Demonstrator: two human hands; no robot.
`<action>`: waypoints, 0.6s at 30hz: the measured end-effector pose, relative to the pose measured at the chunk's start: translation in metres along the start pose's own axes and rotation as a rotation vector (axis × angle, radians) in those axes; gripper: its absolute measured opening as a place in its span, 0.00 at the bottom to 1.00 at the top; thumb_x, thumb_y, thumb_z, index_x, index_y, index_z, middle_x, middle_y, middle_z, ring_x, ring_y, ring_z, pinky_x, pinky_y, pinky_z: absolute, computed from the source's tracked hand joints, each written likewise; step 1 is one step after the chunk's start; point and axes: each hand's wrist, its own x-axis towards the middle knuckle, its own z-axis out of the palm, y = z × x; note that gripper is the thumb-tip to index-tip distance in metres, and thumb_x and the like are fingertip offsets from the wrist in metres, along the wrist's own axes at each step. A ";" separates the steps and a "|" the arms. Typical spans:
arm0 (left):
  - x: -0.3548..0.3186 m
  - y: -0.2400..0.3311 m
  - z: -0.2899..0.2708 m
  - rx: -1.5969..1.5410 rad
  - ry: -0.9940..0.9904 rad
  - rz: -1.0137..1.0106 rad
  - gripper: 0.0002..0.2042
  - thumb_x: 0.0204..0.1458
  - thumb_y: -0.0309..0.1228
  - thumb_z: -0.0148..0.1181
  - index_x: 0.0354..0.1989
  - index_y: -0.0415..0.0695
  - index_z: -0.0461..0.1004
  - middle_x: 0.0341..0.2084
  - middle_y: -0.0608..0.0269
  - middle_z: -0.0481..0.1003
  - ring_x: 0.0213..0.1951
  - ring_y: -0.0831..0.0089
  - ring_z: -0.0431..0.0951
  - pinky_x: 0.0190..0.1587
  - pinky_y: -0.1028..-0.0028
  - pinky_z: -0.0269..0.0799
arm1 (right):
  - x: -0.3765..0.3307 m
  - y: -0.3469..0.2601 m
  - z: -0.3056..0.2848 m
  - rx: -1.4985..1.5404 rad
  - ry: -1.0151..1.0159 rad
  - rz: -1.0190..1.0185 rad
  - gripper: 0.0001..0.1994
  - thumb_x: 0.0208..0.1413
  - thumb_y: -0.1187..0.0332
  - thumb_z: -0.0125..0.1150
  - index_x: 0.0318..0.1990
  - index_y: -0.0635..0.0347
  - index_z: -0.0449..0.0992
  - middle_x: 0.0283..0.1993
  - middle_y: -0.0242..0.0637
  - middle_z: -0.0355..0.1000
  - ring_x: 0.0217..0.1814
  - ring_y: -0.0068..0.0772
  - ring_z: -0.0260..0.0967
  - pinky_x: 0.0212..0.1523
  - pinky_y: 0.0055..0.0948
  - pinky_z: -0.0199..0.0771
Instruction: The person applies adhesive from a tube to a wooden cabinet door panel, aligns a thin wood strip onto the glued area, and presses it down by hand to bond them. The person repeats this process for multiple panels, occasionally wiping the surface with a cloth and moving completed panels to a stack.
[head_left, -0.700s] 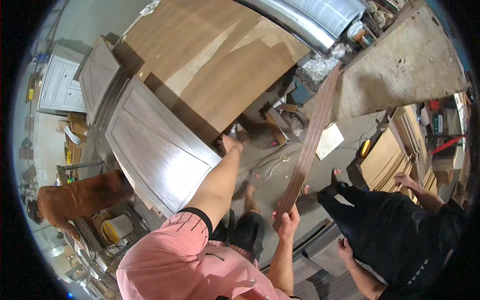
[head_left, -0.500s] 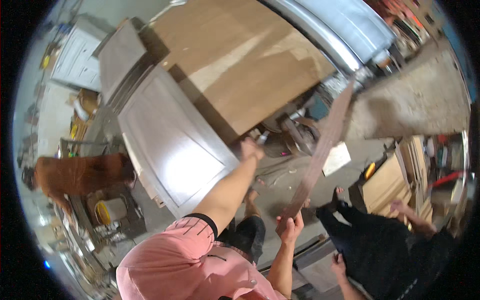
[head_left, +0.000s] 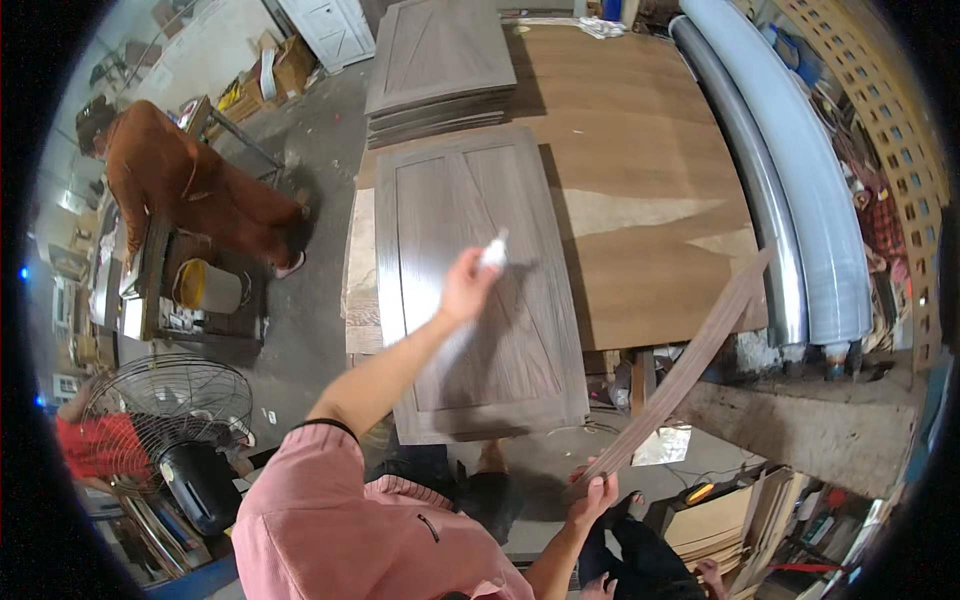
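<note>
Strip: I see a long thin strip of wood-grain veneer (head_left: 690, 375) pinched at its lower end by my right hand (head_left: 597, 494), fingers pressed together around it; it slants up and away to the right, its far tip over the brown board's edge.
White tube: my left hand (head_left: 467, 288) is curled shut around a small white tube (head_left: 494, 250), nozzle poking past the fingertips.
Door panel: the grey-brown door panel (head_left: 470, 290) lies flat just below the left fingers.
Doing it well: I'd judge the strip wants a firm grip and a steady slant, so it doesn't whip or snag.
Looks: flexible, slightly bowed, brown, striped grain.
Beyond: brown board (head_left: 650, 190); stacked panels (head_left: 440, 60).
</note>
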 end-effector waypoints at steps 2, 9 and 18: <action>0.059 -0.061 -0.050 -0.105 0.129 0.063 0.13 0.61 0.31 0.60 0.51 0.38 0.73 0.29 0.65 0.79 0.32 0.76 0.76 0.38 0.74 0.73 | -0.001 -0.003 0.032 0.009 -0.081 0.045 0.28 0.62 0.49 0.58 0.49 0.73 0.75 0.44 0.46 0.73 0.27 0.33 0.74 0.26 0.34 0.75; 0.165 -0.080 -0.115 0.235 0.278 -0.003 0.17 0.60 0.36 0.61 0.49 0.35 0.77 0.38 0.42 0.81 0.43 0.48 0.81 0.47 0.59 0.75 | -0.020 -0.015 0.128 -0.056 -0.141 0.127 0.32 0.61 0.47 0.57 0.55 0.75 0.72 0.42 0.45 0.74 0.29 0.34 0.75 0.27 0.32 0.75; 0.209 -0.075 -0.127 0.282 0.180 0.003 0.15 0.58 0.35 0.62 0.47 0.38 0.77 0.42 0.38 0.78 0.48 0.40 0.77 0.50 0.54 0.73 | -0.035 -0.018 0.207 -0.117 -0.201 0.146 0.36 0.59 0.46 0.58 0.57 0.78 0.69 0.40 0.45 0.75 0.29 0.34 0.74 0.29 0.32 0.76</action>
